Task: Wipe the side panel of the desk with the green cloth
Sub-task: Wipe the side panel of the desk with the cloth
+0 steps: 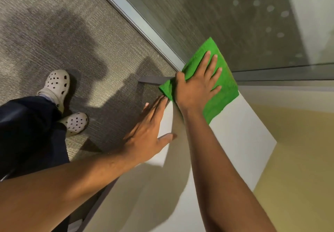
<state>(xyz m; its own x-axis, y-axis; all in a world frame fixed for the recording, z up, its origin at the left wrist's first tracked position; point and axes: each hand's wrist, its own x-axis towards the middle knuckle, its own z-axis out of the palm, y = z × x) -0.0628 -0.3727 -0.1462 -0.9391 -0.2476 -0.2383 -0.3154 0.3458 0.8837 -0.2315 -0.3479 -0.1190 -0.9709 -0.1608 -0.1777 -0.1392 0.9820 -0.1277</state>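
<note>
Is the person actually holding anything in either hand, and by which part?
Nothing is gripped. The right hand presses the green cloth flat, spread fingers on its left part; the left hand rests open on the white panel.

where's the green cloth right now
In the head view, right of centre, the green cloth is pressed under the right hand at the far end of the white panel, by the glass wall, beyond the left hand.

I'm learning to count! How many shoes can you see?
2. One shoe is on the carpet at the left; the other shoe is just below it, beside the dark trouser leg.
</note>
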